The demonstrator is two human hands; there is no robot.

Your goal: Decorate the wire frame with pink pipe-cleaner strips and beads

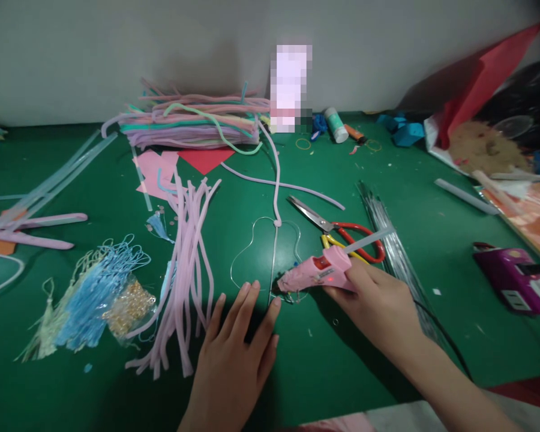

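Note:
My right hand [378,300] is closed round a pink glue gun [317,271], its nozzle pointing left at the lower end of a thin wire frame [270,252] shaped like a heart. My left hand [238,345] lies flat on the green table [342,360], fingers stretched out, fingertips pressing beside the wire's lower tip. A lilac pipe cleaner [276,180] is tied at the frame's top. Red-and-yellow-handled scissors [337,231] lie just behind the glue gun.
A bundle of pink pipe cleaners [186,270] and blue tassels [94,294] lie to the left. A stack of pastel pipe cleaners [193,120] sits at the back. Thin silver wires [391,246], a purple box [515,279] and red paper [477,78] are on the right.

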